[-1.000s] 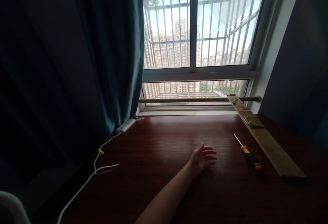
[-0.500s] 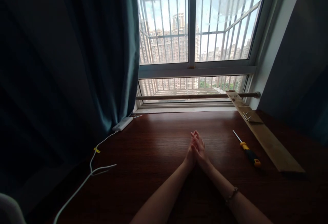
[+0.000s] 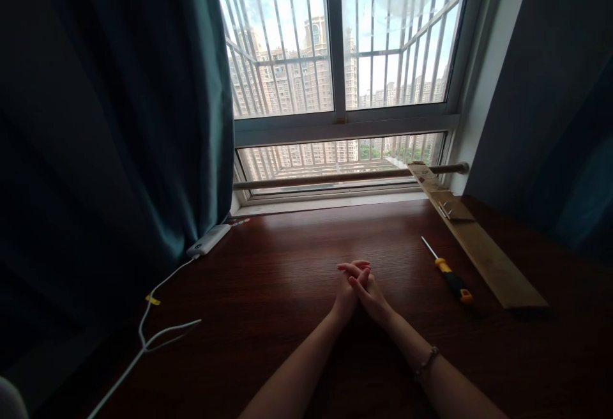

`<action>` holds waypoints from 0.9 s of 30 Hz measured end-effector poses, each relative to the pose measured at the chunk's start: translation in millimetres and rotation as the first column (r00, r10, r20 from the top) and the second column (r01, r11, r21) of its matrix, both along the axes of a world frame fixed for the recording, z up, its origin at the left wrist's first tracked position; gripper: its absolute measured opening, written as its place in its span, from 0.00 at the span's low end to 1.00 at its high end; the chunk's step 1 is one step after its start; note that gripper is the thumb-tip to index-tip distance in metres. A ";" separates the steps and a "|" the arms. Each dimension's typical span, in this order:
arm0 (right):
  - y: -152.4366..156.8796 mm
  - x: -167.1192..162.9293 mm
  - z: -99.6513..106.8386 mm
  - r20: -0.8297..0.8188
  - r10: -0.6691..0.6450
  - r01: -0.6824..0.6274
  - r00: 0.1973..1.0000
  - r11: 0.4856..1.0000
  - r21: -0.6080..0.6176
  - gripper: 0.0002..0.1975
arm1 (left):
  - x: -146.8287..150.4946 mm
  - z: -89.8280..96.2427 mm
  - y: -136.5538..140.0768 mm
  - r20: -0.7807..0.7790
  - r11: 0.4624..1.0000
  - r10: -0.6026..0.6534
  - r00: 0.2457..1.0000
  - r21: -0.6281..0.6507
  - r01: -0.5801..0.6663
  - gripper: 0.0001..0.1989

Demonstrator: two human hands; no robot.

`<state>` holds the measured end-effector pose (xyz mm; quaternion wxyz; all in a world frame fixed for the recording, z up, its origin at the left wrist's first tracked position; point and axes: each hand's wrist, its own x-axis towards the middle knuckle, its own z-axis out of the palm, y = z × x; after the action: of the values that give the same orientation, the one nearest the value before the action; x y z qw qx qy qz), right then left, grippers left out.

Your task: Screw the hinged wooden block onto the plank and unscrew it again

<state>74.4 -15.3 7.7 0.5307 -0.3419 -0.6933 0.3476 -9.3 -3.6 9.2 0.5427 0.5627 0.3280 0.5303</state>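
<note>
Beyond the far edge of a wide dark-red wood-grained table [image 3: 287,240], a barred glass window [image 3: 282,87] is seen. The table's left side is bordered by a long dark-blue cloth curtain [image 3: 196,119]. On the table's right part, a long flat tan board [image 3: 488,259] is laid. Over the table's middle, the left hand [image 3: 345,294] and the right hand [image 3: 375,299] are clasped; the grip of each is folded together, with fingers interlaced. On the table's right half, a steel-shafted screwdriver [image 3: 453,280] with yellow-and-black handle is placed, its tip directed toward the far edge.
</note>
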 end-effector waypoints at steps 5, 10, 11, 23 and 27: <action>-0.1 -2.0 -2.0 -0.024 0.000 0.000 1.000 1.000 -0.006 0.19 | 1.1 1.1 -0.7 -0.062 0.995 0.090 0.994 0.039 -0.088 0.14; -2.6 -2.4 0.2 -0.023 0.007 -0.007 1.000 1.000 -0.002 0.19 | 0.4 3.2 -3.5 -0.096 0.993 0.109 0.989 0.045 -0.105 0.15; -2.9 -2.5 0.6 -0.023 0.009 -0.009 1.000 1.000 -0.002 0.19 | 0.3 2.8 -3.2 -0.107 0.992 0.118 0.987 0.046 -0.113 0.15; -2.8 -3.1 0.2 -0.009 -0.014 0.014 1.000 1.000 0.009 0.18 | -0.7 -7.7 1.4 -0.109 0.993 0.117 0.987 0.032 -0.115 0.15; -2.4 -2.9 0.5 -0.007 -0.023 0.023 1.000 1.000 0.009 0.18 | -0.8 -9.9 3.6 -0.112 0.992 0.123 0.986 0.042 -0.119 0.15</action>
<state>71.5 -17.7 8.2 0.5386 -0.3461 -0.6889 0.3398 -10.2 0.1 -0.7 0.4797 0.5807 0.3828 0.5350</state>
